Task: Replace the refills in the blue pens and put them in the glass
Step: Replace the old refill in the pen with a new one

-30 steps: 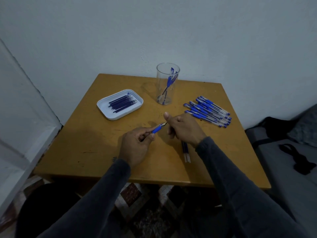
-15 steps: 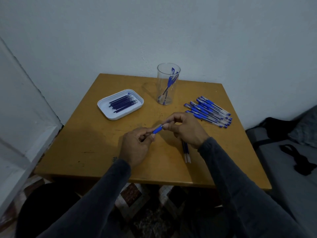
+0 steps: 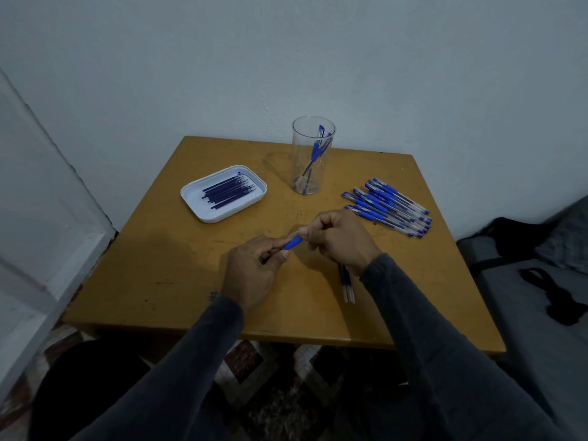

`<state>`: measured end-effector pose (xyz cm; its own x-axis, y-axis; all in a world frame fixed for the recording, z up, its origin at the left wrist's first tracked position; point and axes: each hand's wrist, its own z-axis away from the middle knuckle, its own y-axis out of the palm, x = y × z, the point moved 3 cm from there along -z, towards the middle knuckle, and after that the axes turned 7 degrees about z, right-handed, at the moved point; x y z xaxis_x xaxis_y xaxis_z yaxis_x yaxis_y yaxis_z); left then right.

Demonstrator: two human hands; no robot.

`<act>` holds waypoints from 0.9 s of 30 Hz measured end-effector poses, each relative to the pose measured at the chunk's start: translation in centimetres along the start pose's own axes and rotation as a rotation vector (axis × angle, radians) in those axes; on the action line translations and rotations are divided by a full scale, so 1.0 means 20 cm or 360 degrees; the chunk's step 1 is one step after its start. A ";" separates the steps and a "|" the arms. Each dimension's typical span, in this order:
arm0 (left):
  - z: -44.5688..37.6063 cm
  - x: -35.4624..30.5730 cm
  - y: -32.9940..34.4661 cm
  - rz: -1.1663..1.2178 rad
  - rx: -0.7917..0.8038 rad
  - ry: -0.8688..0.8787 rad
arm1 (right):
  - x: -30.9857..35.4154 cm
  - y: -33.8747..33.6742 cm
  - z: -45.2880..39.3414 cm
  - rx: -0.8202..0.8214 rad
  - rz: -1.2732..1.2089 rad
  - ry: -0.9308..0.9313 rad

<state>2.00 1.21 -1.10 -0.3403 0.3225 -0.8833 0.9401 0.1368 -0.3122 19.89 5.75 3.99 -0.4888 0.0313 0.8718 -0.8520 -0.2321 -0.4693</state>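
Head view puts the blue-gripped pen with a clear barrel (image 3: 293, 242) at the centre of what I see, held just above the square yellow-brown wooden worktop (image 3: 178, 256) between both hands. My left hand (image 3: 254, 270) has its grip clenched on the pen's lower end, thumb and fingers pinched round it; my right hand (image 3: 342, 238) grasps the upper end with its fingertips, so the pen bridges the two — both hands touch it. Whether a refill sits inside I cannot tell.

Just under the right wrist two thin refills with pale ends (image 3: 347, 283) lie side by side on the worktop. Farther back stands the tall clear glass (image 3: 312, 154), upright, with blue pens leaning inside it. To its right lies a loose pile of blue capped pens (image 3: 388, 206), roughly parallel and touching one another. To the left of the glass sits a white rounded rectangular tray (image 3: 194, 198) holding dark blue refills (image 3: 229, 191) — bundled together near its middle.
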 end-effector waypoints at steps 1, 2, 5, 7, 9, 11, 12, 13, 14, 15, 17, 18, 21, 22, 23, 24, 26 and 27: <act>0.00 0.00 0.00 -0.0015 -0.0004 0.0003 | 0.00 0.00 0.00 0.0000 -0.0039 0.0032; 0.00 0.00 0.00 -0.0027 -0.0015 0.0004 | 0.00 0.01 0.00 0.0002 -0.0078 0.0056; 0.00 0.00 0.00 0.0059 -0.0149 -0.0077 | 0.00 0.03 0.00 -0.0005 -0.0244 0.0124; -0.01 0.01 -0.02 0.0134 -0.0295 -0.0173 | 0.00 0.04 -0.03 -0.0133 -0.0065 0.0129; -0.01 0.03 -0.03 0.0146 -0.0374 -0.0215 | -0.02 0.06 -0.10 -0.0225 0.0433 0.0101; -0.01 0.03 -0.03 0.0143 -0.0389 -0.0228 | -0.03 0.10 -0.15 -0.0129 0.0904 0.0092; -0.01 0.04 -0.03 0.0144 -0.0386 -0.0232 | -0.03 0.12 -0.16 -0.0094 0.1064 0.0044; -0.02 0.03 -0.03 0.0147 -0.0382 -0.0232 | -0.03 0.14 -0.17 -0.0071 0.1162 -0.0021; -0.02 0.03 -0.03 0.0148 -0.0381 -0.0232 | -0.03 0.16 -0.17 -0.0048 0.1223 -0.0074; -0.02 0.03 -0.02 0.0152 -0.0381 -0.0237 | -0.03 0.17 -0.17 -0.0032 0.1268 -0.0119; -0.02 0.04 -0.02 0.0165 -0.0376 -0.0262 | -0.03 0.18 -0.17 -0.0035 0.1324 -0.0158; -0.01 0.04 -0.02 0.0172 -0.0369 -0.0268 | -0.03 0.18 -0.16 -0.0051 0.1309 -0.0168; -0.01 0.03 -0.02 0.0172 -0.0356 -0.0247 | -0.01 0.15 -0.14 -0.0130 0.1003 -0.0196; -0.01 0.03 -0.02 0.0178 -0.0350 -0.0238 | 0.00 0.14 -0.12 -0.0157 0.0845 -0.0200; -0.01 0.03 -0.02 0.0189 -0.0339 -0.0231 | 0.00 0.12 -0.10 -0.0173 0.0671 -0.0181; -0.01 0.03 -0.01 0.0194 -0.0322 -0.0226 | 0.01 0.10 -0.08 -0.0173 0.0483 -0.0142; -0.01 0.03 -0.01 0.0177 -0.0280 -0.0202 | 0.02 0.07 -0.06 -0.0120 0.0065 -0.0046; -0.01 0.02 -0.01 0.0170 -0.0264 -0.0188 | 0.02 0.06 -0.04 -0.0076 -0.0164 0.0004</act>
<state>1.71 1.56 -1.38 -0.2251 0.2330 -0.9461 0.9512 0.2629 -0.1616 18.44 6.34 3.67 -0.3985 0.0552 0.9155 -0.9057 -0.1811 -0.3833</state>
